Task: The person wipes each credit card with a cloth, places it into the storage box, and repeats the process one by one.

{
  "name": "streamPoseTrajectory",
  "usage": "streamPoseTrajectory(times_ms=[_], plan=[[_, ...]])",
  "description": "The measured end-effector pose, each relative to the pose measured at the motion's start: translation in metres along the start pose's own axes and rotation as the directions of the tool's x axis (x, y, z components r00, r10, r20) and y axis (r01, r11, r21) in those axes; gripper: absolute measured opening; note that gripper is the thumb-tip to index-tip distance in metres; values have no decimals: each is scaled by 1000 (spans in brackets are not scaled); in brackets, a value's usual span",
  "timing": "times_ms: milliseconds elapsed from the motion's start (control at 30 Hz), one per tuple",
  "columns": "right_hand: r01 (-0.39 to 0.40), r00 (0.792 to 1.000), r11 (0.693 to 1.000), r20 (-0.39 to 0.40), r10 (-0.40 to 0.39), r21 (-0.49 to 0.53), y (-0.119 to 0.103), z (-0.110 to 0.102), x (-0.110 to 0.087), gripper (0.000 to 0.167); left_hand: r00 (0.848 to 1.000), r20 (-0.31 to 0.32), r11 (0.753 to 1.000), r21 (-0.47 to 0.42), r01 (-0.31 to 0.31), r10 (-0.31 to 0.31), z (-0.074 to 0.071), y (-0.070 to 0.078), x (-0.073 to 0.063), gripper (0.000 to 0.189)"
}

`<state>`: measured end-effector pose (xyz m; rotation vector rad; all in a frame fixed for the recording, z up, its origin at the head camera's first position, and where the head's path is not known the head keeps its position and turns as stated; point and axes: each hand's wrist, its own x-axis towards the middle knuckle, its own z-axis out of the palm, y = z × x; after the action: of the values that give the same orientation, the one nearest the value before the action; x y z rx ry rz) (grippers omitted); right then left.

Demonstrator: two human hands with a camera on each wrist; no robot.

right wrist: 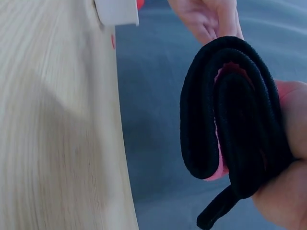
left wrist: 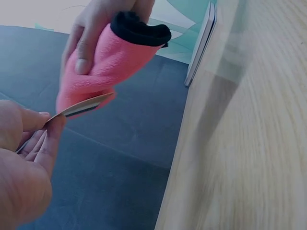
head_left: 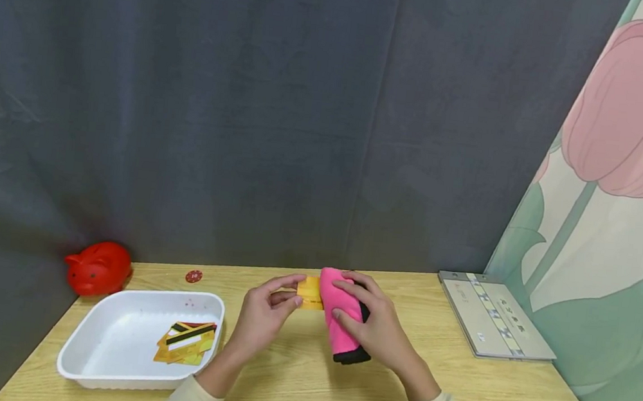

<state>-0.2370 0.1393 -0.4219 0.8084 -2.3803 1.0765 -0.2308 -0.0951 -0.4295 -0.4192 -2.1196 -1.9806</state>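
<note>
Between thumb and fingers, my left hand pinches a yellow card. The card's right end meets a folded pink cloth with black edging; whether it goes into a fold is hidden in the head view. My right hand grips that cloth, its fingers over the front. In the left wrist view the card shows a dark stripe and lies against the cloth's lower end. The right wrist view shows the black edging folded over in layers. Both hands hold these things above the table.
A white tray at the left holds several yellow cards. Behind it sit a red piggy bank and a small red chip. A grey binder lies at the right, and a dark curtain hangs behind the table.
</note>
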Motion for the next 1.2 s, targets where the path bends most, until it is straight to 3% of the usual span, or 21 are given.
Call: streamPoseTrajectory(times_ms=[200, 500, 733, 967, 1200], plan=[[-67, 997, 998, -36, 66, -7, 12, -11, 1, 49, 999, -30, 1000, 20, 16, -15, -12, 0, 3, 37], [-122, 990, 988, -62, 128, 96, 19, -25, 0, 47, 995, -89, 997, 55, 48, -43, -27, 2, 7, 30], [-130, 989, 983, -57, 138, 126, 19, -30, 0, 46, 997, -75, 995, 88, 37, -30, -29, 4, 7, 26], [-125, 989, 985, -60, 133, 121, 20, -32, 0, 46, 997, -14, 994, 79, 71, -70, -30, 5, 9, 39], [-118, 990, 983, -66, 128, 139, 21, -34, -1, 45, 997, -57, 996, 60, 65, -61, -29, 6, 9, 22]])
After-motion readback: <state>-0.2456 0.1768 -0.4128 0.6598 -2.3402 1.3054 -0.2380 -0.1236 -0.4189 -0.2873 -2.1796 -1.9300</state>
